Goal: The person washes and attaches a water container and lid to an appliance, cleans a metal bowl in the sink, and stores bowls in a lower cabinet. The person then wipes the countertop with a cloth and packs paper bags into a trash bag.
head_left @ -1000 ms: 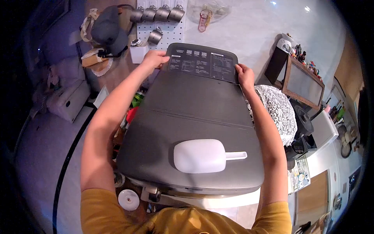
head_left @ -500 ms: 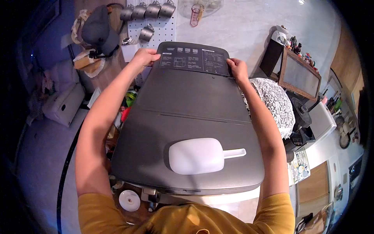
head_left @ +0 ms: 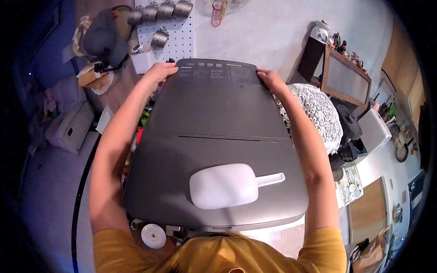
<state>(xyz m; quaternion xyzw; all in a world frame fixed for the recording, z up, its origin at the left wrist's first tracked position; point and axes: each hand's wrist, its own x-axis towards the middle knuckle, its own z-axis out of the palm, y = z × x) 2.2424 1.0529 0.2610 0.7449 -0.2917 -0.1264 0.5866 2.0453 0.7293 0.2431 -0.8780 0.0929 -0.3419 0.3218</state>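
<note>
A large dark grey appliance (head_left: 214, 111) with a flat top stretches out in front of my body. Printed labels and square codes run along its far end, and a seam crosses the top about midway. My left hand (head_left: 160, 73) grips the far left corner, thumb near the upper edge and fingers partly hidden. At the far right corner, my right hand (head_left: 271, 81) is closed round the edge, its fingertips partly out of sight. A white scoop (head_left: 224, 186) lies face down on the near part of the top, its handle pointing right.
Metal mugs (head_left: 166, 10) hang on a white pegboard (head_left: 180, 38) behind. To the right stand a white lace cover (head_left: 314, 113), a black fan-like object (head_left: 349, 123) and a wooden-framed cabinet (head_left: 347, 75) with figurines. A small white dish (head_left: 153, 235) sits below at the left.
The appliance's far end has tipped lower, and its labels look more foreshortened. Both hands stay on the corners. My view has shifted slightly; the scoop still lies on top.
</note>
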